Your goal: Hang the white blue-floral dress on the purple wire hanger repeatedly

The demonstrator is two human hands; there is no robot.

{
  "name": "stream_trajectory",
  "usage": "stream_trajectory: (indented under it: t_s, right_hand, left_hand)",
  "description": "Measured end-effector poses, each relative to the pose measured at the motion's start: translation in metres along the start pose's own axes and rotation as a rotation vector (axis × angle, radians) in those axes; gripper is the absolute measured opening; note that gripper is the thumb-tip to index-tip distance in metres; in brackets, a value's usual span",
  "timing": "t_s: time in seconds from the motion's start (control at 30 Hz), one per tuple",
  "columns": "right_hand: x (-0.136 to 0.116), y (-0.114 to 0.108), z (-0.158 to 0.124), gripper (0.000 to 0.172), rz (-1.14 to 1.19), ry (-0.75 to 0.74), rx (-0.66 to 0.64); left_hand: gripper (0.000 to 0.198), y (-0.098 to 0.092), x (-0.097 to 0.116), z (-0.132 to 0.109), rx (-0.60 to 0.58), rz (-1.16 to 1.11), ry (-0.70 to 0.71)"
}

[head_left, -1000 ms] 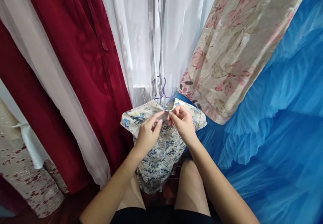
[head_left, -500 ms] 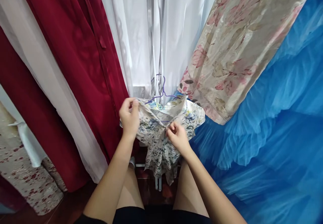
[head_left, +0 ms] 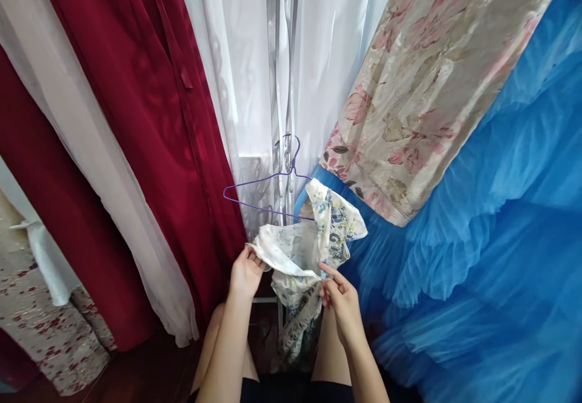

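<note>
A floral blouse (head_left: 336,215) hangs by one shoulder from the right end of a purple wire hanger (head_left: 254,182). The hanger's left arm is bare. My left hand (head_left: 247,273) grips the loose left shoulder edge of the blouse, below the hanger. My right hand (head_left: 339,294) pinches the front neckline, its index finger stretched along the cloth. Between my hands the neckline sags open and shows the pale inner side. The lower part of the blouse dangles between my knees, somewhat blurred.
The hanger hooks onto a thin metal stand (head_left: 291,88). Dark red drapes (head_left: 131,100) and sheer white fabric (head_left: 245,57) hang on the left and behind. To the right hang a beige floral cloth (head_left: 409,100) and a ruffled blue tulle skirt (head_left: 477,257).
The blouse's left shoulder has come off the hanger and moved down with my left hand. My right hand has lowered and shifted right, still on the neckline.
</note>
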State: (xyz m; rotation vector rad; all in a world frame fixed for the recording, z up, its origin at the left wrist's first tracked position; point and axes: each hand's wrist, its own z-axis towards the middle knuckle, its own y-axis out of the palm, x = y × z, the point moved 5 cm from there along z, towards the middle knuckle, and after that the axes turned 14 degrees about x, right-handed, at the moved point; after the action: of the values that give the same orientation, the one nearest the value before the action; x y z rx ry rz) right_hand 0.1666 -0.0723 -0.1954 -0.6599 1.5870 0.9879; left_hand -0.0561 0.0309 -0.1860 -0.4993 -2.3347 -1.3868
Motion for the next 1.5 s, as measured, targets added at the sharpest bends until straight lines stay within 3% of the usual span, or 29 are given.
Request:
stream_trajectory:
  t_s: [0.1,0.2,0.37,0.47,0.57,0.67,0.77,0.87,0.93,1.07,1.13,1.27,1.33,1.4,1.5]
  right_hand:
    - [0.021,-0.04,0.0,0.05,-0.024,0.028,0.127]
    - [0.028,-0.057,-0.001,0.059,-0.117,0.048,0.13]
    - [0.006,-0.036,-0.022,0.049,-0.336,-0.14,-0.149]
    - [-0.002,-0.017,-0.045,0.042,-0.323,-0.107,-0.321]
    - [-0.006,-0.009,-0.059,0.035,-0.259,-0.019,-0.331]
    - [-0.016,-0.011,-0.061,0.037,-0.163,0.067,-0.329]
    - [-0.038,-0.013,-0.056,0.047,-0.031,0.178,-0.445]
    - [-0.067,-0.012,-0.048,0.048,0.006,0.209,-0.622]
    - [-0.084,-0.009,-0.042,0.042,-0.04,0.177,-0.697]
    - [-0.111,0.002,-0.031,0.03,-0.175,0.068,-0.829]
    - [-0.124,0.004,-0.024,0.027,-0.239,-0.003,-0.849]
    - [-0.15,0.004,-0.004,0.026,-0.247,-0.109,-0.715]
    - [-0.159,0.008,-0.001,0.03,-0.209,-0.137,-0.688]
    - [-0.16,0.019,-0.006,0.027,-0.209,-0.152,-0.742]
    - [-0.155,0.039,-0.023,0.016,-0.269,-0.137,-0.874]
  left_hand:
    - [0.006,0.019,-0.025,-0.031,-0.173,0.074,-0.026]
    - [0.017,0.045,-0.037,-0.071,-0.424,0.215,0.102]
    - [0.024,0.064,-0.056,-0.132,-0.698,0.661,0.387]
    - [0.026,0.068,-0.059,-0.149,-0.743,0.888,0.594]
    - [0.026,0.064,-0.052,-0.147,-0.734,1.04,0.678]
    - [0.04,0.045,-0.053,-0.141,-0.928,1.138,0.426]
    - [0.049,0.009,-0.054,-0.134,-1.051,1.27,0.167]
    - [0.037,-0.022,-0.046,-0.119,-0.977,1.492,0.182]
    - [0.026,-0.03,-0.034,-0.107,-0.915,1.613,0.278]
    - [0.027,-0.022,0.0,-0.086,-0.966,1.698,0.543]
    - [0.03,-0.016,0.019,-0.079,-0.997,1.67,0.596]
    - [0.04,-0.011,0.041,-0.084,-1.061,1.429,0.337]
    - [0.033,-0.009,0.041,-0.091,-1.042,1.313,0.237]
    - [0.02,-0.006,0.032,-0.1,-0.99,1.249,0.241]
    - [0.051,-0.004,0.002,-0.118,-1.0,1.185,0.237]
